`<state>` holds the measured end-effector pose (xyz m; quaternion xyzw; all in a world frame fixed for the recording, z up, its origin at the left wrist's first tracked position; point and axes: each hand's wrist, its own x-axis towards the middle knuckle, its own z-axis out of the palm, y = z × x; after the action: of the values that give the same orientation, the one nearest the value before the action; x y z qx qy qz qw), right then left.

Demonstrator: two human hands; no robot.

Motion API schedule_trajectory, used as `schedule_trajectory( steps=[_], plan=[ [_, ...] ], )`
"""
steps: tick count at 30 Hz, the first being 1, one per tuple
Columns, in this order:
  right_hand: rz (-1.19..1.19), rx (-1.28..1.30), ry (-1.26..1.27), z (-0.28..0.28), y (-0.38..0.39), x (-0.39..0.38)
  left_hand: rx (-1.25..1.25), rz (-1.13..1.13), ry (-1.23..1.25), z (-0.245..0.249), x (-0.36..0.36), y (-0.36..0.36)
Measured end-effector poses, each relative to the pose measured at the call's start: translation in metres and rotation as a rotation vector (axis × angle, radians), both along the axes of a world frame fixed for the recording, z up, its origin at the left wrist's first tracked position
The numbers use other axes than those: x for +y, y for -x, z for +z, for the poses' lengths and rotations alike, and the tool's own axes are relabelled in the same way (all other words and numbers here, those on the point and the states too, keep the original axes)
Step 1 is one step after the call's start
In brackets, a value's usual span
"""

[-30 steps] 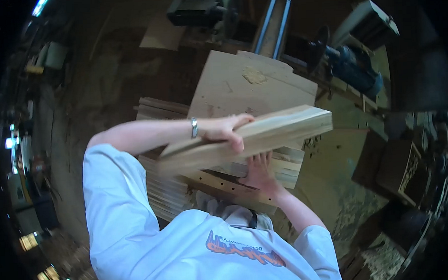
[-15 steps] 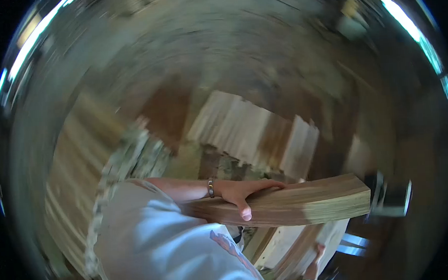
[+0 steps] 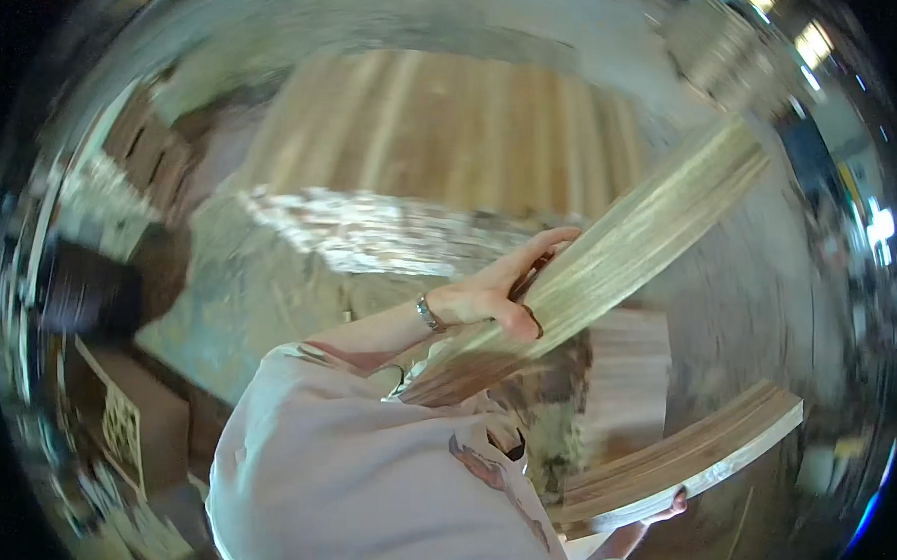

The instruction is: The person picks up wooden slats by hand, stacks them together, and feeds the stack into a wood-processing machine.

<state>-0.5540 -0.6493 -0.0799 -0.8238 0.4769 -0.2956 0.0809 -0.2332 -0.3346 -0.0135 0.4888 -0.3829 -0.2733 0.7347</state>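
Note:
My left hand (image 3: 504,290), with a metal-band bracelet on the wrist, grips a long wooden board (image 3: 627,242) by its edge. The thumb lies on the near face, and the fingers go over the far side. This board slants from my shirt up to the right. Lower right, my right hand (image 3: 669,508) is closed at the lower edge of another wooden piece (image 3: 696,454), which looks like boards held together, with a pale side. Part of that hand is hidden behind my clothing and the wood.
A large stack of boards (image 3: 442,130) with rough, light ends (image 3: 366,229) lies ahead. A smaller pale stack (image 3: 627,362) stands between the two held pieces. On the left are a dark bin (image 3: 88,286) and a brown box (image 3: 154,423). Motion blurs the far background.
My view has turned, bringing the large stack from the left to straight ahead. The left-hand board now tilts up to the right, and the right-hand wood shows further out.

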Motion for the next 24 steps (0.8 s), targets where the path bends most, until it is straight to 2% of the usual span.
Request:
schedule_trajectory(
  steps=[3, 4, 5, 7, 12, 15, 17, 20, 24],
  plan=[
    [0.212, -0.005, 0.004, 0.018, -0.044, 0.020, 0.077, 0.311, 0.007, 0.027, 0.100, 0.032],
    [0.259, -0.009, 0.001, 0.040, -0.040, 0.012, 0.056, 0.405, 0.007, 0.060, 0.112, 0.073],
    [0.319, 0.034, 0.013, 0.038, -0.100, 0.018, 0.079, 0.507, -0.040, 0.037, 0.138, 0.022],
    [0.415, 0.041, 0.027, 0.049, -0.146, 0.040, 0.064, 0.652, -0.041, 0.034, 0.202, 0.029],
    [0.587, 0.114, 0.082, 0.077, -0.271, 0.105, 0.211, 0.966, 0.011, 0.045, 0.334, 0.020],
    [0.668, 0.199, 0.111, 0.088, -0.351, 0.155, 0.213, 1.129, 0.005, 0.007, 0.427, -0.004],
    [0.727, 0.273, 0.123, 0.093, -0.412, 0.189, 0.208, 1.271, -0.178, -0.005, 0.475, -0.016],
    [0.771, 0.371, 0.108, 0.079, -0.478, 0.238, 0.195, 1.286, -0.250, -0.014, 0.519, -0.046],
    [0.813, 0.561, 0.037, 0.028, -0.518, 0.298, 0.485, 1.159, -0.250, -0.039, 0.547, -0.077]
  ],
)
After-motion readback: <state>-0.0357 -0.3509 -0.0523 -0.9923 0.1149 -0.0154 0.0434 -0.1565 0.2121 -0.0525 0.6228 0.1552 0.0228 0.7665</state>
